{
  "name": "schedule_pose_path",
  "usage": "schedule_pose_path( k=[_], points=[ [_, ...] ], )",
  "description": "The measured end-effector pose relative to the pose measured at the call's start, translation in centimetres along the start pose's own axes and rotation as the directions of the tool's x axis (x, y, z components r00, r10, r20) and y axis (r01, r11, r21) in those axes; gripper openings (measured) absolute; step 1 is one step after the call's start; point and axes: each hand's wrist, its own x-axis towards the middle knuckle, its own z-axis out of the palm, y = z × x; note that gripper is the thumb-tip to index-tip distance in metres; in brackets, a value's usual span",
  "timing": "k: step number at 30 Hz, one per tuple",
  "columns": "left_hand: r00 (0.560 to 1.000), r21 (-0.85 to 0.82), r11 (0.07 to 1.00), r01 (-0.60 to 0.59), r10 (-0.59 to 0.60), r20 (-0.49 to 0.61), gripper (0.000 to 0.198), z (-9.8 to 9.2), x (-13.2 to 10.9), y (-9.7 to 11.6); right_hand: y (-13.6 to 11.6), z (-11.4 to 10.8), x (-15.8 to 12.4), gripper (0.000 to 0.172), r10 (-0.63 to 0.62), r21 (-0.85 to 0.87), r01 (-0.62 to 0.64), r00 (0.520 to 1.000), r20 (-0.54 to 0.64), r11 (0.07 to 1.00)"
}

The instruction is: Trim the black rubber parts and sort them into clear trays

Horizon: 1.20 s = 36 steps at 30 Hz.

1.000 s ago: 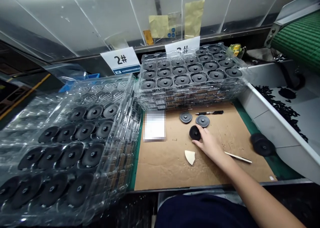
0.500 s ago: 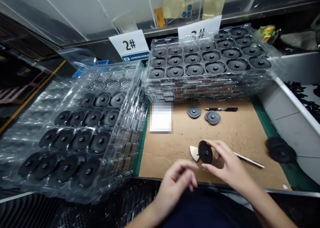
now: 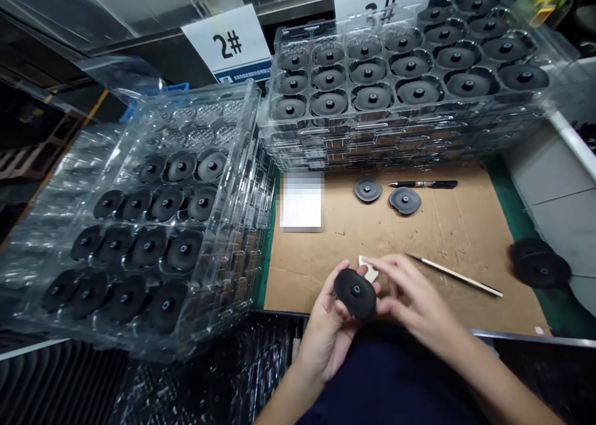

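Note:
A round black disc (image 3: 352,296) with a small raised hub in its centre rests tilted in my left hand (image 3: 321,329), whose thumb and fingers close around its edge. My right hand (image 3: 410,291) is at the disc's right side, thumb close to the rim and fingers spread apart above it. Whether the right thumb touches the rim is hard to tell. Behind the fingers, a cream-coloured flat piece (image 3: 369,268) lies on the cardboard (image 3: 307,276), partly covered by the hands. Two similar discs, a left one (image 3: 367,190) and a right one (image 3: 405,201), lie farther back on the cardboard.
A pen (image 3: 423,184) and a thin pale stick with dark ends (image 3: 460,276) lie on the cardboard. Stacked clear trays (image 3: 233,226) with discs stand left; more trays (image 3: 335,127) stand behind. Black discs (image 3: 540,263) sit at right beside a white bin (image 3: 549,182).
The disc has passed from my right hand's fingers into my left hand and now faces up more. The right hand's fingers have spread. The camera view has shifted slightly.

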Motion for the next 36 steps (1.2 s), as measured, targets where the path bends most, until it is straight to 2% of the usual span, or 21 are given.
schedule_pose_path(
  k=[3, 7, 9, 11, 13, 15, 17, 20, 22, 25, 26, 27, 29, 30, 31, 34, 35, 36],
  points=[
    [0.998, -0.048, 0.997, -0.059, 0.057, -0.033, 0.060, -0.3, -0.2, 0.4, 2.0, 2.2, 0.8, 0.038, 0.117, -0.096, -0.128, 0.987, -0.110, 0.987],
    [0.991, -0.055, 0.992, -0.116, 0.111, -0.080, 0.062, -0.5, -0.3, 0.7, 2.9, 5.7, 0.5, 0.025, 0.034, -0.077, -0.036, 0.999, -0.033, 0.996],
    [0.989, -0.049, 0.990, -0.129, 0.125, -0.078, 0.060, -0.5, -0.4, 0.9, 2.9, 6.2, 0.1, 0.024, -0.012, -0.054, 0.012, 1.000, -0.002, 0.998],
    [0.989, -0.035, 0.990, -0.134, 0.131, -0.066, 0.057, -0.5, -0.6, 1.0, 2.7, 5.5, -0.1, 0.023, -0.031, -0.036, 0.031, 1.000, 0.003, 0.999],
    [0.990, -0.015, 0.991, -0.131, 0.130, -0.050, 0.055, -0.4, -0.7, 1.0, 2.0, 3.6, -0.1, 0.023, -0.015, -0.027, 0.014, 0.999, -0.030, 1.000],
    [0.991, 0.006, 0.991, -0.134, 0.134, -0.029, 0.055, -0.1, -0.8, 1.0, 0.3, 1.3, 0.0, 0.024, 0.026, -0.012, -0.028, 0.993, -0.112, 1.000],
    [0.989, 0.030, 0.988, -0.150, 0.150, -0.001, 0.058, 0.3, -0.8, 0.9, -2.3, -0.4, -0.1, 0.026, 0.022, 0.020, -0.019, 0.978, -0.207, 1.000],
    [0.994, 0.087, 0.991, -0.106, 0.103, 0.033, 0.058, 1.0, -0.9, 0.8, -6.4, -1.4, -0.5, 0.028, -0.175, 0.052, 0.196, 0.947, -0.270, 0.979],
    [0.997, 0.123, 0.989, -0.078, 0.076, 0.024, 0.057, 1.4, -1.1, 0.8, -8.0, -1.5, -0.7, 0.028, -0.264, 0.083, 0.285, 0.943, -0.202, 0.955],
    [0.992, 0.136, 0.983, -0.120, 0.122, -0.009, 0.057, 1.8, -1.4, 0.9, -8.7, -1.6, -0.6, 0.023, -0.250, 0.128, 0.253, 0.968, -0.039, 0.959],
    [0.991, 0.132, 0.983, -0.130, 0.131, -0.004, 0.056, 1.9, -1.5, 0.8, -8.7, -1.6, -0.4, 0.022, -0.250, 0.122, 0.254, 0.967, -0.047, 0.960],
    [0.991, 0.129, 0.983, -0.130, 0.130, 0.011, 0.054, 2.0, -1.6, 0.8, -8.7, -1.7, -0.4, 0.022, -0.263, 0.102, 0.273, 0.959, -0.107, 0.956],
    [0.991, 0.121, 0.985, -0.123, 0.115, 0.064, 0.053, 2.0, -1.8, 0.7, -8.6, -1.6, -0.5, 0.025, -0.317, 0.053, 0.341, 0.913, -0.258, 0.939],
    [0.991, 0.119, 0.986, -0.113, 0.103, 0.089, 0.056, 2.0, -2.0, 0.7, -8.6, -1.5, -0.8, 0.027, -0.336, 0.051, 0.365, 0.896, -0.290, 0.930],
    [0.990, 0.117, 0.987, -0.105, 0.094, 0.103, 0.059, 1.8, -2.1, 0.7, -8.6, -1.5, -1.1, 0.028, -0.344, 0.071, 0.375, 0.898, -0.273, 0.924],
    [0.993, 0.111, 0.989, -0.095, 0.086, 0.078, 0.062, 1.6, -2.4, 0.7, -8.6, -1.8, -1.9, 0.025, -0.293, 0.166, 0.300, 0.954, -0.062, 0.939],
    [0.994, 0.114, 0.989, -0.096, 0.089, 0.064, 0.062, 1.6, -2.4, 0.6, -8.6, -1.9, -1.9, 0.023, -0.274, 0.169, 0.276, 0.961, -0.037, 0.946],
    [0.994, 0.118, 0.988, -0.100, 0.093, 0.061, 0.063, 1.7, -2.4, 0.6, -8.6, -2.0, -1.8, 0.022, -0.272, 0.153, 0.279, 0.960, -0.064, 0.948]
  ],
)
